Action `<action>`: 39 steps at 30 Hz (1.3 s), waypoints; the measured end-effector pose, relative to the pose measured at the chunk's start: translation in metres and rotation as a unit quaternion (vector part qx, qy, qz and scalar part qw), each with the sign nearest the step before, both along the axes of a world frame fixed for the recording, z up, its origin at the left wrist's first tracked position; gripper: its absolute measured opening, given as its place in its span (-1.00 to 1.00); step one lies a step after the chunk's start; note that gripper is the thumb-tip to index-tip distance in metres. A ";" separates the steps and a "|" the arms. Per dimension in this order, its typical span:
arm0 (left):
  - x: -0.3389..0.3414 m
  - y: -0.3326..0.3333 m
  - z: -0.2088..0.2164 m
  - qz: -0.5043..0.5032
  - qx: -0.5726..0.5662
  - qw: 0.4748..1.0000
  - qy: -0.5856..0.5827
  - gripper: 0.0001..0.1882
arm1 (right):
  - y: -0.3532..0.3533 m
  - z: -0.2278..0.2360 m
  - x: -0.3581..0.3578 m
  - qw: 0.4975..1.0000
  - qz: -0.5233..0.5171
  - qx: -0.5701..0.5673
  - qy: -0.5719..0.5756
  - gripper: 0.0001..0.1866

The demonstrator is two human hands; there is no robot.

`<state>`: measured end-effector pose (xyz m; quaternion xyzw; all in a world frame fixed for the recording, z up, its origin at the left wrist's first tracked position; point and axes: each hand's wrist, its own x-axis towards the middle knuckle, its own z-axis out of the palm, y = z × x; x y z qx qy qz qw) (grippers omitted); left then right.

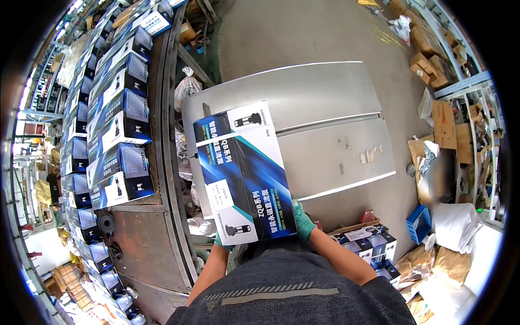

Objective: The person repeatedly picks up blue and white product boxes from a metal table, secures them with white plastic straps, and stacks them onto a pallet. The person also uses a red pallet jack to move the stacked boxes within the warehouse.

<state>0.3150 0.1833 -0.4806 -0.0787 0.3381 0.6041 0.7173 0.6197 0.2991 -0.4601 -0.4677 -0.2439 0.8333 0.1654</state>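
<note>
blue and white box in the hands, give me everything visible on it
The box is a long cardboard carton, dark blue with teal and white diagonal panels and a pump pictured at each end. It looks closed and undamaged, held lengthwise above the steel table. The green-gloved left hand and right hand grip its near corners.

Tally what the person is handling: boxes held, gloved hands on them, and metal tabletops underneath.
Boxes held, stacked: 2
Gloved hands, left hand and right hand: 2
Metal tabletops: 2
Total: 6
Many more boxes stand on the conveyor to the left, too many to count surely.
</note>
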 end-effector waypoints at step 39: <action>-0.029 0.215 0.108 0.002 -0.270 0.812 0.517 -0.17 | 0.385 -0.006 0.302 0.708 -0.079 0.238 -0.661 -0.41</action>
